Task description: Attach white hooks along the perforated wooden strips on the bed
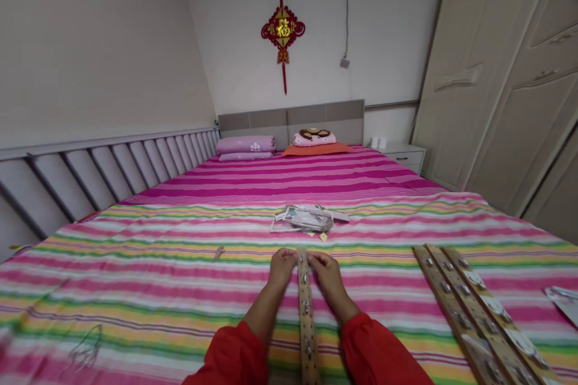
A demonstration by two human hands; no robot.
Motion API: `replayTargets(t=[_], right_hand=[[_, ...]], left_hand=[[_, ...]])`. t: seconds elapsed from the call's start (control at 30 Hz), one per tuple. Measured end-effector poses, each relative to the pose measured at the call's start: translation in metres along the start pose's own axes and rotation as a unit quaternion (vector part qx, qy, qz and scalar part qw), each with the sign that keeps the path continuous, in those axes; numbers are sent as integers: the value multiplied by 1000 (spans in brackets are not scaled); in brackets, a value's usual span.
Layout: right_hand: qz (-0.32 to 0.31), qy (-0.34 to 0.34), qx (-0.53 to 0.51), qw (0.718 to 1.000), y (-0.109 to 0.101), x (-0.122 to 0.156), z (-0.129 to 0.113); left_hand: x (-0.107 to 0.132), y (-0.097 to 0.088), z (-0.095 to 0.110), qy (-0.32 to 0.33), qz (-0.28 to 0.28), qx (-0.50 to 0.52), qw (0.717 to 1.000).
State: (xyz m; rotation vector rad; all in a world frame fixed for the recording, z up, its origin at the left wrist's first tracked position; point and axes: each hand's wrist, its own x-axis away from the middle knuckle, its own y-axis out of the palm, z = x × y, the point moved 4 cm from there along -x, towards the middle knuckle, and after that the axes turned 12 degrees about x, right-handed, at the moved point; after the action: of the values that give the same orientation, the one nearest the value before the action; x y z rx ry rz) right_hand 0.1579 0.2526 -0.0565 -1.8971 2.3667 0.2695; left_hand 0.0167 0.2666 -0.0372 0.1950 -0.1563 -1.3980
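A long, narrow brown strip (307, 328) with small holes and several shiny metal pieces along it lies on the striped bedspread, running away from me. My left hand (283, 267) pinches the left edge of its far end, thumb and fingers pressed together. On the opposite edge, the fingers of my right hand (329, 275) are closed in a pinch too. A small pale, see-through patch shows at the far tip between my hands; I cannot make out what it is. Beyond them lies a pile of clear plastic packets (309, 218).
To the right lie three similar brown strips (467, 301) with metal pieces, some with white round parts. A small grey piece (219, 252) and a tangle of thin thread (85, 349) lie at left. A white packet (564, 302) sits far right. A railing (112, 168) borders the bed.
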Motion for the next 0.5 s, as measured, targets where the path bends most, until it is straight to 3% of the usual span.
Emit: replayTargets(t=[0.5], right_hand=[[21, 4, 19, 1000, 0, -5, 15]], left_hand=[[-8, 3, -15, -2, 13, 2, 1000]])
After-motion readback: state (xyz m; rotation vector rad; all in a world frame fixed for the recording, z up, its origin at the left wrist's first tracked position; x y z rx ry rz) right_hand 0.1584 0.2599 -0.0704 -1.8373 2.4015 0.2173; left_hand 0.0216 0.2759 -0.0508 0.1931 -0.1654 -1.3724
